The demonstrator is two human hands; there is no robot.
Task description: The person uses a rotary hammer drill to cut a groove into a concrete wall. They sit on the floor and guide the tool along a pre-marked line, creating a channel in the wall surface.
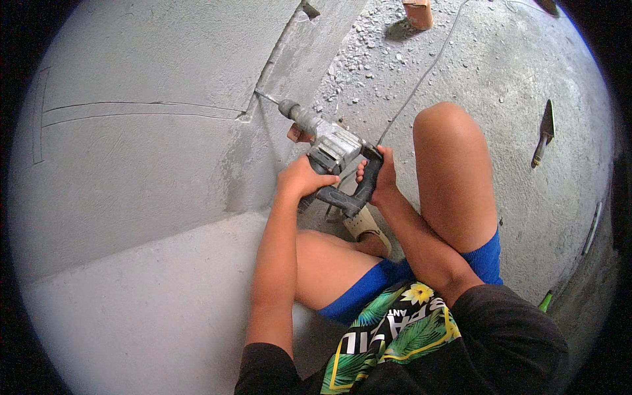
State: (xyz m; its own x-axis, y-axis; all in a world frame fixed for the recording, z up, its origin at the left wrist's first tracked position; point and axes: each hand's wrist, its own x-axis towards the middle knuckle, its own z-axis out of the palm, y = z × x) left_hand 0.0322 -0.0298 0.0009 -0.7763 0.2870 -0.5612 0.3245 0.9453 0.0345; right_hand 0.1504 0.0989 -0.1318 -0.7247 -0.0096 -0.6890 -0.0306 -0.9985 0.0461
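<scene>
A grey and black rotary hammer drill (337,146) lies across both of my hands, its chisel bit (266,97) angled up and left. The bit's tip meets the grey plastered wall (151,178) at the lower end of a chipped groove (280,49). My left hand (304,179) is wrapped round the drill's body, thumb on top. Around the rear D-shaped handle, my right hand (383,174) is closed; some of its fingertips show through the handle's opening. Two curved lines (141,113) marked on the wall run leftward from the groove.
Grey rubble (368,66) is scattered along the wall's foot. A brick (418,14) stands at the far end, and a power cord (428,72) trails across the floor from the drill. On the right lies a pointed trowel (544,135). A reddish brick piece (297,133) sits beneath the drill.
</scene>
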